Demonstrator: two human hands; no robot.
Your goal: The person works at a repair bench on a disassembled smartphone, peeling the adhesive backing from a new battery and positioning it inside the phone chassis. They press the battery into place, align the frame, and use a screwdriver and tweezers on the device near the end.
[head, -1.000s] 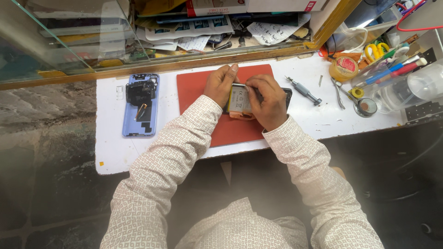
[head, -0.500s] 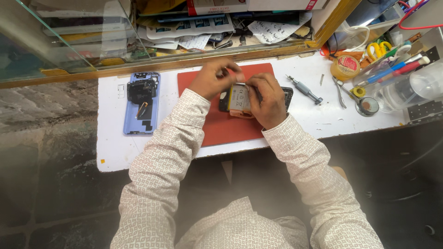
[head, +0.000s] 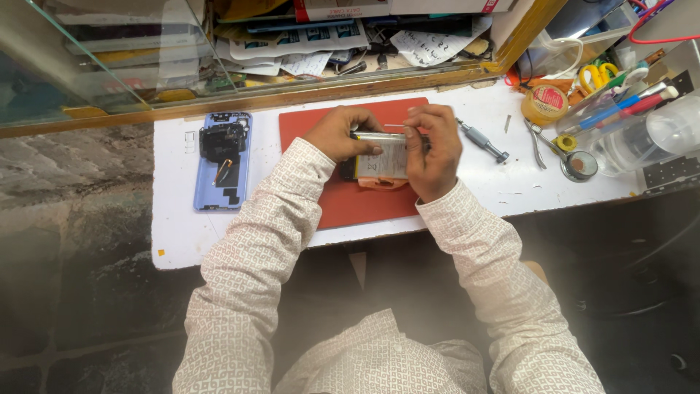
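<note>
Far right, a clear tub [head: 620, 95] held pens and scissors. Centrally, over the red mat [head: 343, 197], the left hand [head: 337, 133] gripped the opened phone [head: 379, 155]; the right hand [head: 432, 149] pinched its top edge.

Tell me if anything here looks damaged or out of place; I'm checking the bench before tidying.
The blue phone back lies left of the red mat, opened, its inner parts bare. Both hands, left and right, hold an opened phone over the mat. A screwdriver lies loose beside it. Nothing looks spilled.
</note>
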